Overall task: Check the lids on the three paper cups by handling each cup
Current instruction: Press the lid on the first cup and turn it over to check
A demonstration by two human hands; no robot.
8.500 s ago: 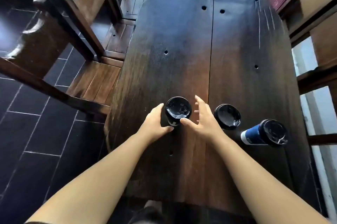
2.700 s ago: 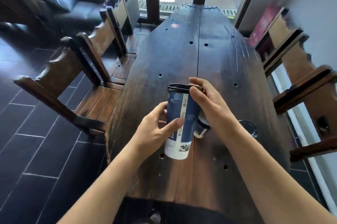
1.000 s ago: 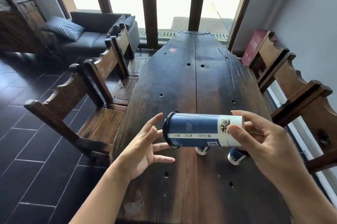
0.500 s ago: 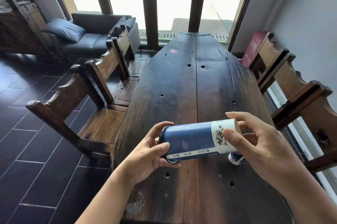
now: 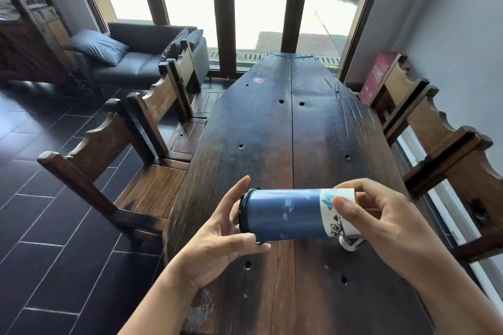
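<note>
I hold a tall blue paper cup (image 5: 288,214) sideways above the dark wooden table (image 5: 272,144). Its black lid (image 5: 243,213) points left and its white base right. My left hand (image 5: 217,236) cups the lid end, thumb under the rim and fingers behind it. My right hand (image 5: 381,223) pinches the white base end between thumb and fingers. Just below the held cup, only the white bottom rim of a second cup (image 5: 349,243) shows on the table. The third cup is hidden behind my hands and the held cup.
Two wooden chairs (image 5: 119,171) stand along the table's left side, and more chairs (image 5: 449,149) on the right by the wall. A red box (image 5: 377,78) leans at the far right. A dark sofa (image 5: 136,59) and tall windows lie beyond.
My left hand went from open beside the lid to closing around the lid end. The cup stayed sideways and turned a little in my fingers. The view shifted slightly.
</note>
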